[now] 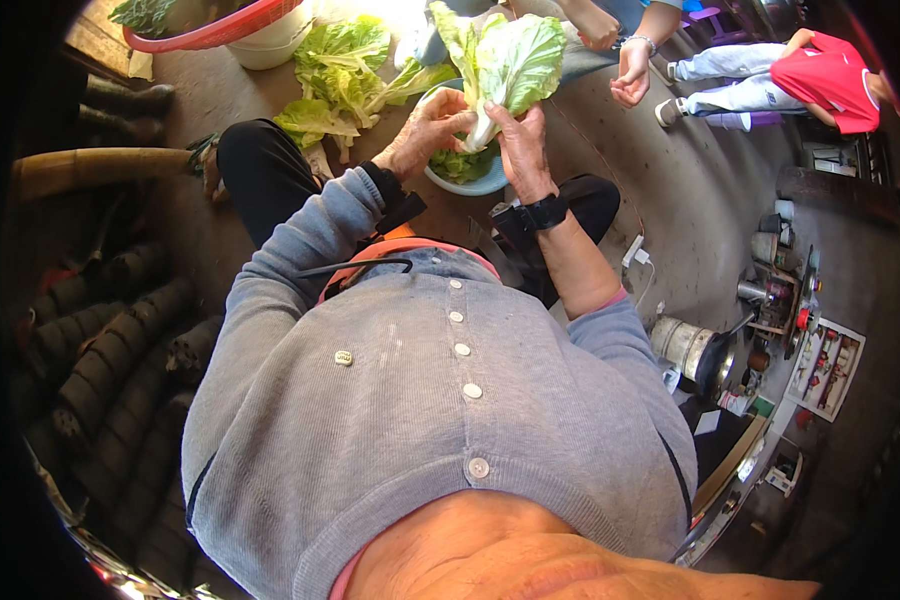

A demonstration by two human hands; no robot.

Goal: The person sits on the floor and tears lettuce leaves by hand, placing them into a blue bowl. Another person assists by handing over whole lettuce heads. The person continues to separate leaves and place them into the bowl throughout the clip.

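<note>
A head of leafy greens [521, 64] with a pale stem stands upright between my two hands, leaves pointing away from me. My right hand [523, 146] grips the stem base, its thumb pressed along the near side. From the other side, my left hand [429, 131] pinches at the stem's left edge with thumb and fingers. Below them a light-blue plastic basin [474, 187] holds green leaves [457, 166], partly hidden by my hands. Loose leaves [337, 75] lie in a pile on the floor, left of the basin.
A red plastic basket [217, 34] rests over a white bucket [274, 45] at the upper left. Another person's hand [631, 75] is near the greens. Someone in a red shirt [825, 79] stands farther right. A power strip [633, 251] and cord lie on the floor. Honeycomb coal briquettes [120, 337] are stacked left.
</note>
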